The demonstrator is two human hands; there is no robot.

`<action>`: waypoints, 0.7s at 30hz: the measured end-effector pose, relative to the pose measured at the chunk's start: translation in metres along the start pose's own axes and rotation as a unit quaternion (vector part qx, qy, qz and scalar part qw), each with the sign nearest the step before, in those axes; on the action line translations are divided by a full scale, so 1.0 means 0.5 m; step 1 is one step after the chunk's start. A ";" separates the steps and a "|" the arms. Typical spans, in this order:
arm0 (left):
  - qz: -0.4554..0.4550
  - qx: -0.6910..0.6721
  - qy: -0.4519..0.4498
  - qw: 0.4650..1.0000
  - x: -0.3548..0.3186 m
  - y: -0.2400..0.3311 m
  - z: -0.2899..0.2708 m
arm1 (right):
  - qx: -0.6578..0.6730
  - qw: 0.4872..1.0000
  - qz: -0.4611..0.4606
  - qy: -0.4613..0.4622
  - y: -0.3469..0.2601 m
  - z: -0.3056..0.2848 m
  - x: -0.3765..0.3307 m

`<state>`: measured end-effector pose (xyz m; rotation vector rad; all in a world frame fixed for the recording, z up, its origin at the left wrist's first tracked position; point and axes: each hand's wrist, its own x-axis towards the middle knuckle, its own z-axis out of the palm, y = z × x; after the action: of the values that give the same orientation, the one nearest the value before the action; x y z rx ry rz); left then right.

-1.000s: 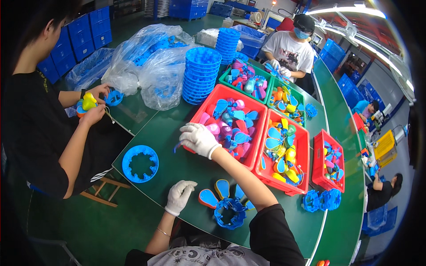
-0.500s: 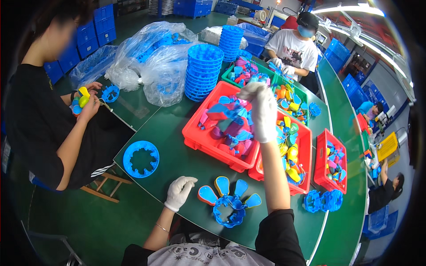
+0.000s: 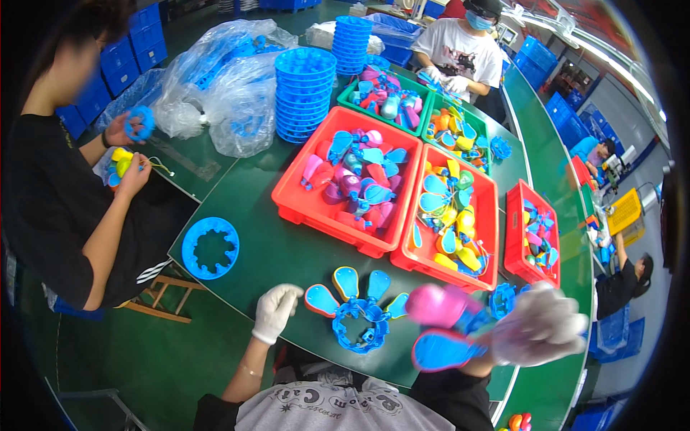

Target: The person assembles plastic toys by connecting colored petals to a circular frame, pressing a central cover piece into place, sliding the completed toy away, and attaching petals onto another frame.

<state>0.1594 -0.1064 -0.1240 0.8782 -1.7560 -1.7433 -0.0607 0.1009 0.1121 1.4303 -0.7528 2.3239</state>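
Meanwhile, right hand fingers clenched on pink and blue paddles, left hand released at table edge.

The scene is viewed from one head-worn fisheye camera, aimed steeply down and forward. The green table is seen close below.

My right hand is all blurry, so I can't tell how my fingers sit. The pink piece and the blue paddle piece beside it are smeared too, and their shapes are fuzzy. I think I hold them, but I can't be sure. The small blue ring just above my right hand is partly hidden behind it.
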 end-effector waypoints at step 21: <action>-0.043 0.072 -0.529 0.845 -0.080 0.062 0.116 | -0.300 0.882 0.364 -0.023 -0.075 -0.116 -0.138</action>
<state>0.1398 -0.0391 -0.0923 -0.0707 -2.5358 -2.4090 -0.0524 0.1658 0.0394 1.0036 -2.0933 2.1618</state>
